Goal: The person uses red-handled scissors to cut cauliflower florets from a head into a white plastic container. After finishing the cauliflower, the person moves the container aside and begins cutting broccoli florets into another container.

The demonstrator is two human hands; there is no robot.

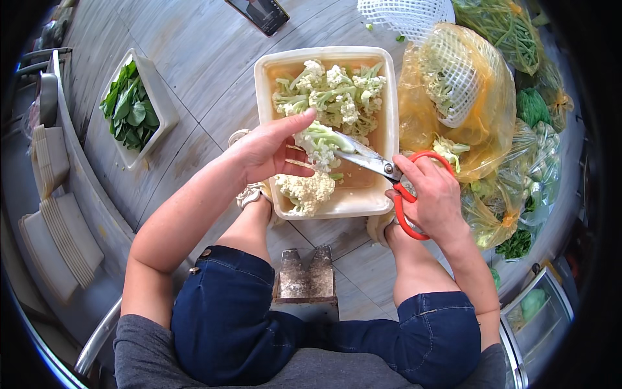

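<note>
My left hand [279,146] holds a cauliflower floret [321,145] between thumb and fingers above a white plastic tub [394,102]. In my right hand [430,194] is a pair of kitchen scissors [376,163] with red handles. Their blades point left and meet the floret's pale green stem; whether they are fully closed around it I cannot tell. Cut cauliflower florets [340,92] fill the tub's far part. A larger cauliflower piece [306,192] lies in its near left corner, below my left hand.
A white tub of green leaves [131,114] stands at the left. Yellow plastic bags [491,141] of vegetables, one with cauliflower and white foam netting [408,14], lie at the right. A phone [265,14] is on the tiled floor at the top. Stacked trays [63,243] are at the left.
</note>
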